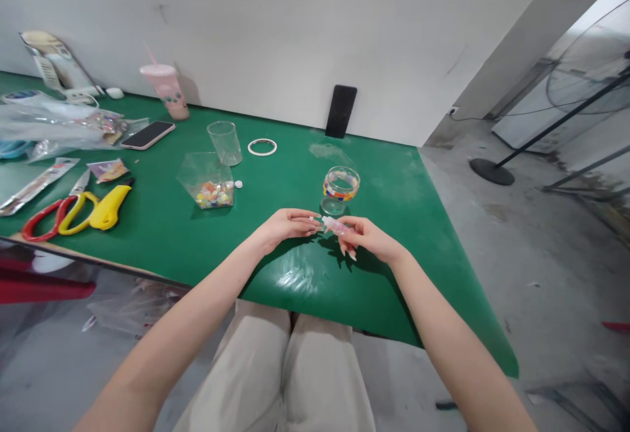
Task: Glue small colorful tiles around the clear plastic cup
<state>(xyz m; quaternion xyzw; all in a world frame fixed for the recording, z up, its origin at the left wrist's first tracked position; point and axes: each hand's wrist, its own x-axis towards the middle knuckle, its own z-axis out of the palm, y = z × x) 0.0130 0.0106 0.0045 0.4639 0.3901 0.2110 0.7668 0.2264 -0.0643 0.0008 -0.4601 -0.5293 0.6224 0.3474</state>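
Note:
My left hand is closed in a pinch over the table, with a small white flower-shaped piece at its fingertips. In my right hand is a small glue tube with pink print, its white nozzle pointing left toward the flower piece. Whether the nozzle touches the piece is too small to tell. Just behind both hands stands a clear glass cup, upright, ringed near its upper part by bands of coloured little tiles. Neither hand touches it.
On the green table stand an open clear bag of colourful pieces, a clear tumbler, a white ring and a pink cup. Scissors, a yellow-handled tool and a phone lie left. A black slab leans on the wall.

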